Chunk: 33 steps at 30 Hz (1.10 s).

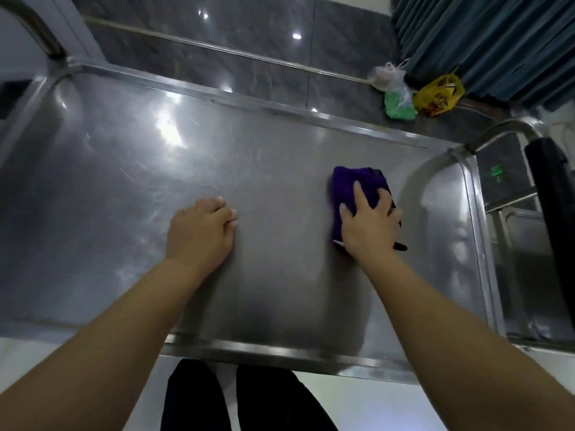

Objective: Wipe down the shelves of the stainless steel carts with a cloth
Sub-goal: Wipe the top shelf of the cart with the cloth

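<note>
Folded purple cloth (351, 185) lay pressed under the right grip (370, 225), held flat and spread, long axis pointing away. The steel cart shelf (124, 150) stretched left, past the empty left grip (199, 228).

shelf (130, 169) bare left & mid, raised rim (311, 116) all round

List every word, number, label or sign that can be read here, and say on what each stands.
No text is readable.
Yellow bag: red print, too blurred to read.
Dark panel right of the cart: green glowing marks, too blurred to read.
Steel shelf and purple cloth: no text.
</note>
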Available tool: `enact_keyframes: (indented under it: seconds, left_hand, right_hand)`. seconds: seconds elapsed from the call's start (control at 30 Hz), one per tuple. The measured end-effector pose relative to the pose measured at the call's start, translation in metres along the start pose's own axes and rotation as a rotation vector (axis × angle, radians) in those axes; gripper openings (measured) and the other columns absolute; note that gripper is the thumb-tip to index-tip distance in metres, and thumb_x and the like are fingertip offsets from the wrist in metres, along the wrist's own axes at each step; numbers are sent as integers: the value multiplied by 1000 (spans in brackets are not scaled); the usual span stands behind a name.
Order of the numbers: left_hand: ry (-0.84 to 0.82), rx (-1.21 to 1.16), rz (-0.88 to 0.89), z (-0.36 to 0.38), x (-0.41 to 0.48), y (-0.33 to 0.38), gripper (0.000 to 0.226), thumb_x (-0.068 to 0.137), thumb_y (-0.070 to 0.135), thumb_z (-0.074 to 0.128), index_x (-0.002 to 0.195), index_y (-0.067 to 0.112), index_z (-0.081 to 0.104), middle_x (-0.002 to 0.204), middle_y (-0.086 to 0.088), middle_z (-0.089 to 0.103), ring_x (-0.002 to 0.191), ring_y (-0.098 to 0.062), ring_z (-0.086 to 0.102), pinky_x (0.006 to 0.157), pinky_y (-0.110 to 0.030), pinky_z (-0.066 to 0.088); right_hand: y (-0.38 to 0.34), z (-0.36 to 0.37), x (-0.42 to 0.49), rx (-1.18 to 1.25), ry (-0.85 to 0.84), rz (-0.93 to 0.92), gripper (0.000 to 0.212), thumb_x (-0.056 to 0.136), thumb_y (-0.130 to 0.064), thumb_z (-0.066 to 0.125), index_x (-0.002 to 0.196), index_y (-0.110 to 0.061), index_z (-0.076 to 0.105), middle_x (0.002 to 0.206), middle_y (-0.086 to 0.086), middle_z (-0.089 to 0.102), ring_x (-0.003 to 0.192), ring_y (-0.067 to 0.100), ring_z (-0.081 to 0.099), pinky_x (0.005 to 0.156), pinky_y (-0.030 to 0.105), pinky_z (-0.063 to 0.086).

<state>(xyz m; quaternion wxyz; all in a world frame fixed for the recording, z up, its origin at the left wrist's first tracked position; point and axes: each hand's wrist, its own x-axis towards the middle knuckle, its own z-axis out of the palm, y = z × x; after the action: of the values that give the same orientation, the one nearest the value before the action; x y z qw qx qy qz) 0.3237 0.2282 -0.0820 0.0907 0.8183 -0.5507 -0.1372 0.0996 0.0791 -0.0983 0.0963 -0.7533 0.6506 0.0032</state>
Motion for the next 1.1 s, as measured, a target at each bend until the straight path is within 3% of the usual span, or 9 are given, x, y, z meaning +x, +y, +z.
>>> enact_keyframes:
  seconds: [0.07,0.27,0.5,0.63,0.73,0.8,0.9,1.0,1.1]
  left_hand:
    - [28,4,-25,1,3,6,23,89,27,54,100,11,67,111,-9,61,95,-33,56,81,-41,46]
    - [41,69,-77,7,7,11,37,91,33,50,124,17,55,105,-10,59,89,-32,54,79,-41,47]
    - [0,127,-129,5,18,17,33,91,38,48,115,19,62,108,-8,57,91,-36,52,75,-41,48]
    - [52,88,-167,-10,39,20,27,89,36,51,102,18,67,106,-9,59,90,-36,54,71,-40,48]
    - [45,24,-105,-16,66,17,36,89,35,53,120,17,59,124,-11,55,107,-33,52,84,-43,47]
    - [54,-21,-71,-16,89,15,43,90,35,53,130,17,52,136,-12,48,123,-32,44,98,-45,40]
    - [-1,-55,-51,-14,120,11,45,93,37,48,135,21,46,146,-8,38,136,-30,29,108,-46,29]
    - [-65,-9,-23,-9,135,8,35,92,39,47,120,20,56,124,-2,51,115,-26,44,97,-46,39]
    - [-27,1,-39,-6,135,7,29,91,40,48,106,18,61,109,0,53,102,-25,47,90,-47,41]
  right_hand:
    - [-26,5,2,-28,-18,65,57,96,-49,33,148,-36,15,154,11,9,127,40,24,106,48,21]
    - [-25,6,1,-32,-2,-700,51,93,-47,46,142,-39,36,151,8,31,110,36,43,96,43,34]
    - [-11,-11,66,1,-15,123,56,95,-49,34,147,-37,18,153,6,14,123,42,26,104,48,25]
    - [-52,1,29,-25,28,-306,54,92,-48,43,144,-38,29,149,5,26,112,38,34,96,43,29]
    - [-45,5,30,-25,-24,-694,51,92,-50,44,142,-42,34,148,3,32,107,33,38,94,40,33]
    - [-32,3,55,-48,-12,-629,51,93,-51,41,142,-43,31,150,2,28,113,32,39,99,40,33]
    - [-23,-5,98,-3,2,-170,53,94,-50,40,144,-40,27,151,5,21,122,37,32,103,45,28]
    - [-47,-6,117,9,37,151,55,94,-47,39,145,-35,23,149,10,19,120,42,29,101,48,27]
    - [-85,2,107,-41,53,-111,55,93,-46,42,145,-36,26,148,9,22,117,40,30,97,46,28]
